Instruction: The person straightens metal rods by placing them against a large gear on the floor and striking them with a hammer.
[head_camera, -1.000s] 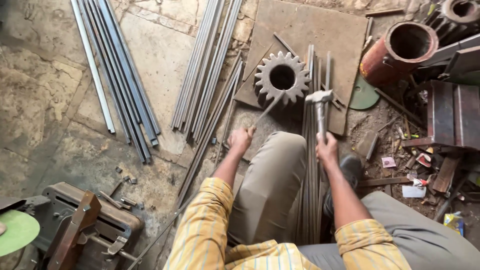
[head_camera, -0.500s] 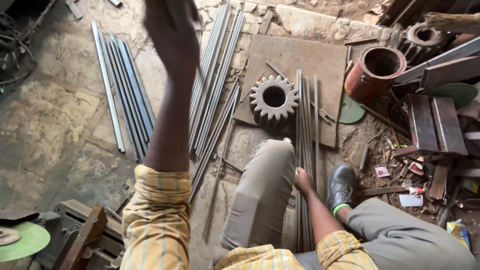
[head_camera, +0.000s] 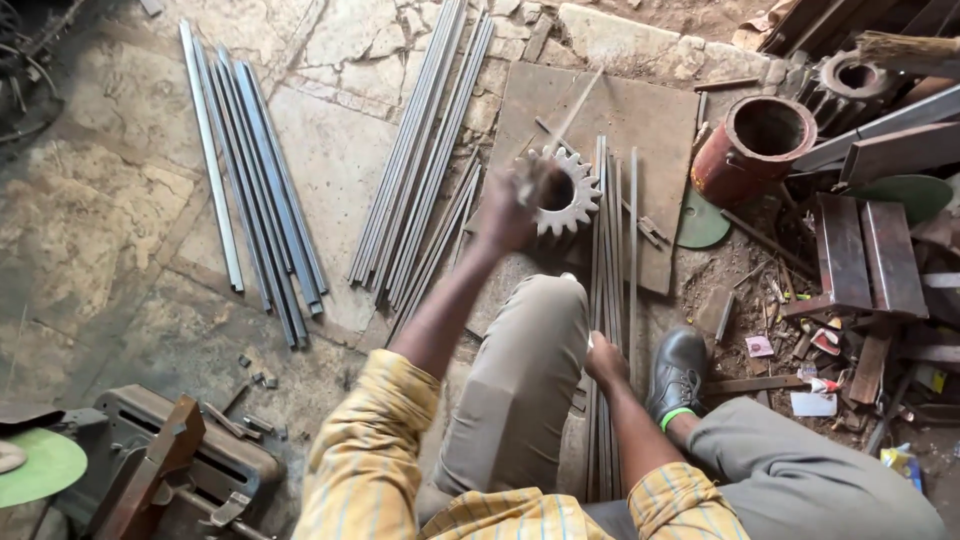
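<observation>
Now your left hand (head_camera: 515, 205) is on its way back down, a blur just beside the toothed steel gear (head_camera: 572, 200). Half a second ago the same arm was flung high above your head, and a second ago the hammer head sat on the rods beside the gear. That puts you between blows: one swing is spent and the next is nearly landing.

The fist is clenched round the hammer handle (head_camera: 577, 103), which shows only as a pale streak slanting up and away from the knuckles. The hammer head is lost in the motion blur, so you cannot tell exactly where it is aimed.

Your right hand (head_camera: 605, 362) has not left its post through all three pictures. It is closed on the bundle of thin steel rods (head_camera: 607, 290), low down between your bent left knee and your black shoe (head_camera: 678, 370). From there the bundle runs straight away from you, past the right side of the gear and onto the flat rusty plate (head_camera: 655, 110) on the stone floor (head_camera: 100, 230). The bundle and the gear lie as they did a second ago.

More long rods (head_camera: 420, 170) and flat bars (head_camera: 260, 200) lie loose to your left, well apart from the work. A rusty red cylinder (head_camera: 755, 150) stands at the plate's far right corner.
</observation>
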